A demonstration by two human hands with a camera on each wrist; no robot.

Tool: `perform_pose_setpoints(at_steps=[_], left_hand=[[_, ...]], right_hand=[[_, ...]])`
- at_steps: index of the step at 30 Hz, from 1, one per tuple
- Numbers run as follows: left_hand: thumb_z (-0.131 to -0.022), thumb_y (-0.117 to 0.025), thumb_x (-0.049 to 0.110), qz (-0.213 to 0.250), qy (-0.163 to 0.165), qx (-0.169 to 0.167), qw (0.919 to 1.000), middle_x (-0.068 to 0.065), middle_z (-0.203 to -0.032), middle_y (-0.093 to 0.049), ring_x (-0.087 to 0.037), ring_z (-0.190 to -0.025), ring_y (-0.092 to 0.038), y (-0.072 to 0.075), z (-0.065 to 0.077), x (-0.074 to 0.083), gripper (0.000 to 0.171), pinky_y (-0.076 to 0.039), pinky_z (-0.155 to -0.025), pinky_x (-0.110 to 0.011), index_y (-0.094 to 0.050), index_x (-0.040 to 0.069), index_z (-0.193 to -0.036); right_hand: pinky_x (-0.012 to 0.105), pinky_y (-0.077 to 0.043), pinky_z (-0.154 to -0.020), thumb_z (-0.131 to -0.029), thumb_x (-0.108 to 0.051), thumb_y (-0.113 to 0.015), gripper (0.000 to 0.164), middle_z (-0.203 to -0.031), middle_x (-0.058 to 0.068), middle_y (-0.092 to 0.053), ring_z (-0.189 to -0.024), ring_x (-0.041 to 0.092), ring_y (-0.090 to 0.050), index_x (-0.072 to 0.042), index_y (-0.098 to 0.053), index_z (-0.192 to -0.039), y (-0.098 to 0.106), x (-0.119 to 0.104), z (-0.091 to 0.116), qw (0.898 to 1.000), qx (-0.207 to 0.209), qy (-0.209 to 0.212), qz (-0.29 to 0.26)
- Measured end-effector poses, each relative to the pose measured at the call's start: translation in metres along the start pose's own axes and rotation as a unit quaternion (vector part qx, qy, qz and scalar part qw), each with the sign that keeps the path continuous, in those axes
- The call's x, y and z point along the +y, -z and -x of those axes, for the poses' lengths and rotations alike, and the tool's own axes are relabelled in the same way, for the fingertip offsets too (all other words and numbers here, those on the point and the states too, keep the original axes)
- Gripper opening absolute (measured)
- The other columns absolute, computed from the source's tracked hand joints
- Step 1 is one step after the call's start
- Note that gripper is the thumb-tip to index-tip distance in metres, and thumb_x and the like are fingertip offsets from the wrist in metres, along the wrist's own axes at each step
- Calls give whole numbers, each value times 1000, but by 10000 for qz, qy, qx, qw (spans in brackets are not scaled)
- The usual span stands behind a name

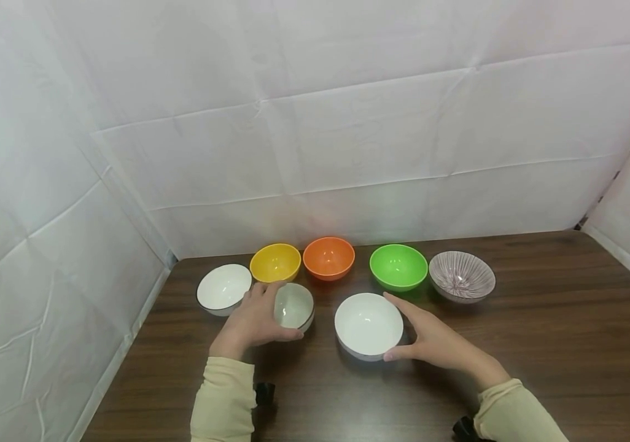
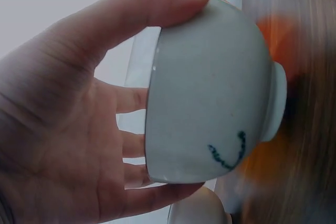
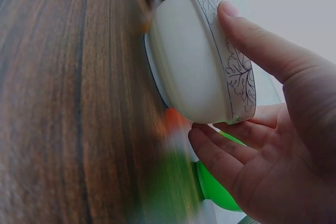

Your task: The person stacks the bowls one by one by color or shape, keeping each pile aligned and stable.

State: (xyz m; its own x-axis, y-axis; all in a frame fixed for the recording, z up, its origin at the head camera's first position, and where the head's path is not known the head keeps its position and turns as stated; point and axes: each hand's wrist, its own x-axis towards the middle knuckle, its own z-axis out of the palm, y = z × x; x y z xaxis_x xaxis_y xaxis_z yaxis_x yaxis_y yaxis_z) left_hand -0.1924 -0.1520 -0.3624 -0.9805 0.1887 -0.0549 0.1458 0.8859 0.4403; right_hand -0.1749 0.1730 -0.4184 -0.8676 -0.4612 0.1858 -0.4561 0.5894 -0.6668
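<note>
My left hand grips a small grey-white bowl by its rim, thumb on the near side and fingers on the far side. In the left wrist view this bowl shows a plain pale outside, a small dark green mark and a foot ring. With my right hand I hold a larger white bowl by its right side, between thumb and fingers. A band of dark leaf pattern runs below the rim of this white bowl in the right wrist view. Both bowls stand upright, close over the table.
Along the back of the brown wooden table stand a white bowl with dark rim, a yellow bowl, an orange bowl, a green bowl and a striped bowl. White cloth hangs behind and at the sides.
</note>
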Motion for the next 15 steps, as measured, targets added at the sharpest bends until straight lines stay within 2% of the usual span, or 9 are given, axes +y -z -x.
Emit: perform_pose_setpoints(at_steps=[5,15], left_hand=[[-60,-82,49,4,-183,207,9996,-17,-132,-45,-35,-112,-45,1,0,4,95,-54,-85,-56,-41,17,-139],[-61,-81,51,50,-193,363,9991,-15,-133,-43,-33,-113,-43,0,-1,10,96,-55,-85,-53,-40,18,-141]], right_hand=[[64,-37,-105,-67,-52,-78,106,-146,25,-42,-131,37,-39,3,-32,-145,0,-2,0,9999,27,102,-15],[64,-36,-105,-67,-53,-78,106,-145,25,-42,-131,38,-39,3,-32,-145,0,-3,0,9999,9,99,-78]])
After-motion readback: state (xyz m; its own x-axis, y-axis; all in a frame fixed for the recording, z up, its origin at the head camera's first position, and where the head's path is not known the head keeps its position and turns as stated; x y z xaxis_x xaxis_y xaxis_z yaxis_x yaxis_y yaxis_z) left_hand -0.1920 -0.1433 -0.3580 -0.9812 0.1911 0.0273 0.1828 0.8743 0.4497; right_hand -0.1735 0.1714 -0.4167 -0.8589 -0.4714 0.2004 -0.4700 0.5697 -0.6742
